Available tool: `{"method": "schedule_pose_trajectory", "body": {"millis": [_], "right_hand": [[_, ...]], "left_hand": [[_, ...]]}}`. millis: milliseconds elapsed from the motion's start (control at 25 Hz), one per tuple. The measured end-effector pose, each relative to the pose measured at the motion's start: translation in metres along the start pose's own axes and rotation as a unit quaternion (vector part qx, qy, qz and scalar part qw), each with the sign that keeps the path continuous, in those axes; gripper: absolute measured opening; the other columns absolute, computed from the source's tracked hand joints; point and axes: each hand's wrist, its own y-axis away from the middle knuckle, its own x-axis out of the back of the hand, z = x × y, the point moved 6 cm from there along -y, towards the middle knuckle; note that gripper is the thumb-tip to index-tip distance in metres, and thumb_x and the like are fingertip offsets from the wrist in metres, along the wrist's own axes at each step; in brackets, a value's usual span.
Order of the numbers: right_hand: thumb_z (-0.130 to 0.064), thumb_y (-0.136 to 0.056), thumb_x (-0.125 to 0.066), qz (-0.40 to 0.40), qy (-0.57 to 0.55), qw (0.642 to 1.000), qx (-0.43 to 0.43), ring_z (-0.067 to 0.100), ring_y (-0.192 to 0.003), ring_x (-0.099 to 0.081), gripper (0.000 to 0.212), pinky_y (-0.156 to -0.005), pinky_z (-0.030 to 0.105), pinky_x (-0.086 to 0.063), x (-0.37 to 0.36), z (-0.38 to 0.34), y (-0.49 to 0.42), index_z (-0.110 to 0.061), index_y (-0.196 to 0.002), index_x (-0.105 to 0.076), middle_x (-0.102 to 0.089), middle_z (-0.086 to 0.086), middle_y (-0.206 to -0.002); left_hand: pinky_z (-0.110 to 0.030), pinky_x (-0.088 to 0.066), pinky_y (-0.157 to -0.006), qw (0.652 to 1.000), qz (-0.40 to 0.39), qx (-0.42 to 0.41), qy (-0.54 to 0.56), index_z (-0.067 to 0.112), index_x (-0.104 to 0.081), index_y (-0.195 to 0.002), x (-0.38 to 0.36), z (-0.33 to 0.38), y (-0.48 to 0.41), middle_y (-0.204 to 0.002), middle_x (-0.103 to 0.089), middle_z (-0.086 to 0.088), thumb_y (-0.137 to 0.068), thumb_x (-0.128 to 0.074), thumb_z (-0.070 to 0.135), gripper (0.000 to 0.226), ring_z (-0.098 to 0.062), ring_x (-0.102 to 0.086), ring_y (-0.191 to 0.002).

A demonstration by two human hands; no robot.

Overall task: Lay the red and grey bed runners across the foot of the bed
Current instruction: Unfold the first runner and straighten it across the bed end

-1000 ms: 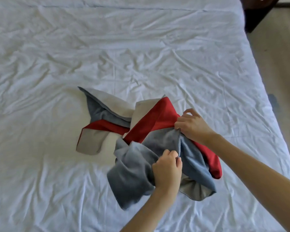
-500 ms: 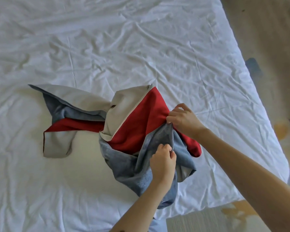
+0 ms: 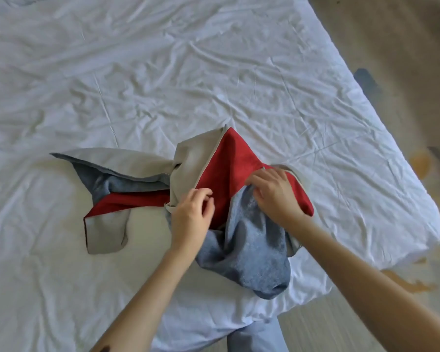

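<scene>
The red runner (image 3: pixel 233 166), with a beige lining, lies crumpled and tangled with the blue-grey runner (image 3: pixel 249 252) on the white bed sheet (image 3: pixel 163 72) near the bed's foot edge. Both runners trail off to the left in a twisted tail (image 3: pixel 117 189). My right hand (image 3: pixel 274 194) pinches the top fold of the grey runner where it meets the red cloth. My left hand (image 3: pixel 192 217) sits at the red runner's beige lining edge with its fingers curled on the cloth. The grey runner's lower end hangs toward the mattress edge.
The bed's rounded corner (image 3: pixel 417 237) is at the right, with beige floor (image 3: pixel 404 59) carrying coloured marks beyond it. My blue trouser leg (image 3: pixel 254 336) shows against the foot edge at the bottom. Wrinkled sheet stretches away to the left and far side.
My left hand has let go of the grey runner and moved up and left to the red runner's lining edge. The view has shifted so the bundle sits nearer the bed corner.
</scene>
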Motion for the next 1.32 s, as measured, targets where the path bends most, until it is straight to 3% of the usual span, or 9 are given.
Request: {"method": "schedule_pose_trajectory", "body": {"millis": [240, 320, 400, 480, 640, 840, 1000, 1200, 1320], "right_hand": [[-0.006, -0.065, -0.072, 0.036, -0.025, 0.994, -0.1, 0.026, -0.073, -0.066, 0.018, -0.072, 0.035, -0.045, -0.051, -0.091, 0.072, -0.013, -0.082, -0.071, -0.07, 0.0, -0.079], [-0.02, -0.062, -0.076, 0.011, 0.01, 0.992, -0.128, 0.024, -0.076, -0.066, 0.026, -0.074, 0.031, -0.041, -0.075, -0.124, 0.089, -0.014, -0.086, -0.07, -0.07, 0.0, -0.084], [-0.03, -0.054, -0.081, -0.028, 0.063, 0.982, -0.178, 0.021, -0.079, -0.067, 0.043, -0.074, 0.03, -0.048, -0.097, -0.145, 0.101, -0.016, -0.093, -0.069, -0.07, 0.0, -0.09], [-0.027, -0.048, -0.084, -0.032, 0.106, 0.965, -0.24, 0.02, -0.076, -0.067, 0.048, -0.07, 0.029, -0.052, -0.107, -0.155, 0.106, -0.017, -0.093, -0.069, -0.07, 0.0, -0.089], [-0.006, -0.052, -0.079, 0.037, 0.121, 0.939, -0.321, 0.022, -0.052, -0.059, 0.02, -0.059, 0.026, -0.05, -0.105, -0.157, 0.104, -0.015, -0.062, -0.066, -0.062, 0.001, -0.058], [-0.005, -0.061, -0.079, 0.072, 0.08, 0.935, -0.337, 0.024, -0.048, -0.057, 0.015, -0.061, 0.029, -0.052, -0.096, -0.158, 0.112, -0.012, -0.059, -0.066, -0.06, 0.003, -0.053], [-0.015, -0.08, -0.068, 0.11, 0.054, 0.929, -0.35, 0.028, -0.06, -0.061, 0.009, -0.078, 0.034, -0.044, -0.081, -0.155, 0.124, -0.01, -0.072, -0.071, -0.066, 0.007, -0.066], [-0.012, -0.074, -0.072, 0.198, 0.079, 0.933, -0.291, 0.026, -0.056, -0.061, 0.006, -0.08, 0.027, -0.035, -0.037, -0.169, 0.123, -0.011, -0.069, -0.072, -0.07, 0.003, -0.065], [-0.01, -0.076, -0.072, 0.219, 0.064, 0.941, -0.248, 0.028, -0.06, -0.061, 0.005, -0.083, 0.027, -0.032, -0.017, -0.185, 0.12, -0.011, -0.071, -0.072, -0.07, 0.003, -0.067]], "left_hand": [[-0.04, -0.049, -0.068, 0.996, -0.068, 0.02, -0.062, 0.007, -0.064, -0.101, 0.028, -0.087, 0.013, -0.094, -0.065, -0.01, -0.08, -0.068, 0.016, 0.023, -0.03, -0.058, -0.09], [-0.04, -0.047, -0.076, 0.99, -0.119, 0.021, -0.073, 0.007, -0.063, -0.108, 0.026, -0.106, 0.017, -0.102, -0.065, -0.011, -0.082, -0.066, 0.022, 0.03, -0.031, -0.056, -0.097], [-0.039, -0.045, -0.08, 0.982, -0.165, -0.013, -0.094, 0.01, -0.061, -0.114, 0.022, -0.115, 0.017, -0.109, -0.063, -0.009, -0.083, -0.064, 0.028, 0.036, -0.029, -0.053, -0.104], [-0.041, -0.044, -0.082, 0.975, -0.186, -0.078, -0.09, 0.01, -0.061, -0.114, 0.019, -0.112, 0.012, -0.111, -0.062, -0.009, -0.083, -0.064, 0.028, 0.037, -0.029, -0.052, -0.105], [-0.041, -0.042, -0.083, 0.961, -0.194, -0.18, -0.085, 0.01, -0.063, -0.111, 0.011, -0.098, -0.002, -0.108, -0.064, -0.009, -0.081, -0.066, 0.025, 0.034, -0.03, -0.053, -0.103], [-0.038, -0.033, -0.085, 0.944, -0.218, -0.222, -0.113, 0.013, -0.066, -0.101, -0.005, -0.088, -0.001, -0.103, -0.067, -0.006, -0.084, -0.06, 0.023, 0.021, -0.028, -0.055, -0.101], [-0.036, -0.043, -0.082, 0.959, -0.208, -0.193, -0.006, 0.005, -0.064, -0.097, 0.015, -0.087, -0.013, -0.096, -0.066, -0.015, -0.086, -0.058, 0.011, 0.015, -0.033, -0.061, -0.088], [-0.02, -0.036, -0.075, 0.964, -0.212, -0.151, 0.05, 0.004, -0.062, -0.095, 0.056, -0.089, -0.034, -0.097, -0.065, -0.015, -0.088, -0.057, 0.012, 0.012, -0.021, -0.056, -0.086], [-0.017, -0.036, -0.071, 0.967, -0.191, -0.155, 0.068, 0.005, -0.063, -0.093, 0.091, -0.082, -0.036, -0.092, -0.065, -0.013, -0.088, -0.057, 0.012, 0.011, -0.016, -0.055, -0.081]]}}
